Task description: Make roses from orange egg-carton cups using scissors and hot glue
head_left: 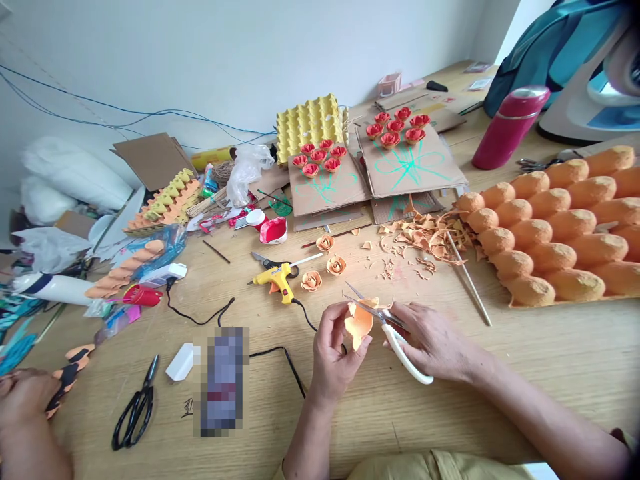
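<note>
My left hand (334,350) pinches an orange egg-carton cup piece (359,325) just above the wooden table (550,360). My right hand (434,343) grips white-handled scissors (395,333), whose blades point left and reach over the top of the orange piece. Three finished orange paper roses (324,263) lie just beyond my hands, beside a yellow glue gun (277,277). Orange cuttings (425,237) are scattered further back.
An orange egg tray (555,227) fills the right side, with a wooden stick (469,278) beside it. Cardboard sheets with red roses (395,130) and a yellow egg tray (310,123) stand at the back. Black scissors (135,407) lie front left near another person's hand (23,400). A pink bottle (507,127) stands back right.
</note>
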A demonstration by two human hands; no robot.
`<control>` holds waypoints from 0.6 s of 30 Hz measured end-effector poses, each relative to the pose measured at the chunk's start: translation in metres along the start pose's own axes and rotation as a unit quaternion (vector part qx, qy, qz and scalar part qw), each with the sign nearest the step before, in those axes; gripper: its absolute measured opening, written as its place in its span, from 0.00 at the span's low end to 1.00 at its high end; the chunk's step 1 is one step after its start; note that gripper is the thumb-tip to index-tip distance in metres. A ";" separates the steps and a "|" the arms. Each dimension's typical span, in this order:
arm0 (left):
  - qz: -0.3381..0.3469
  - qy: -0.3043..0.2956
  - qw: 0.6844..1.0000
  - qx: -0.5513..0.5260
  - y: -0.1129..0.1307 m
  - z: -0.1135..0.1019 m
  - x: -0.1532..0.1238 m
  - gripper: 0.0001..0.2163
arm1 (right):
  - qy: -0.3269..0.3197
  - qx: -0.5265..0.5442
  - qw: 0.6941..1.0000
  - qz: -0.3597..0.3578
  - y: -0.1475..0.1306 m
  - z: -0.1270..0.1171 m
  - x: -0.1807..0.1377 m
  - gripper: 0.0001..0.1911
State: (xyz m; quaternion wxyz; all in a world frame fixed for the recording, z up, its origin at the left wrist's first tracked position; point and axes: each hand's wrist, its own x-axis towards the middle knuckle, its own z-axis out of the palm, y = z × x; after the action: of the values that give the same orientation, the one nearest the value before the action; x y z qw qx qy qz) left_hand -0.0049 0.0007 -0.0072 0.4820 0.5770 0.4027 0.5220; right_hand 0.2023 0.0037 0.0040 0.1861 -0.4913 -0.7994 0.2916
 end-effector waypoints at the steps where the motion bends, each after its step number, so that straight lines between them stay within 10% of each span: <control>1: -0.004 0.004 1.000 -0.002 0.001 0.000 0.000 0.21 | 0.000 0.004 1.000 0.002 0.000 0.000 0.000 0.15; 18: -0.035 0.059 0.995 -0.078 -0.005 -0.005 0.003 0.19 | -0.016 0.076 0.996 0.051 -0.004 0.002 -0.001 0.15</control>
State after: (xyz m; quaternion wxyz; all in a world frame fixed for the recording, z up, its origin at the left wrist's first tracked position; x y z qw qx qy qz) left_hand -0.0088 0.0053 -0.0110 0.5187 0.4914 0.4086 0.5679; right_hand 0.1989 0.0005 0.0046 0.1952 -0.5111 -0.7517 0.3683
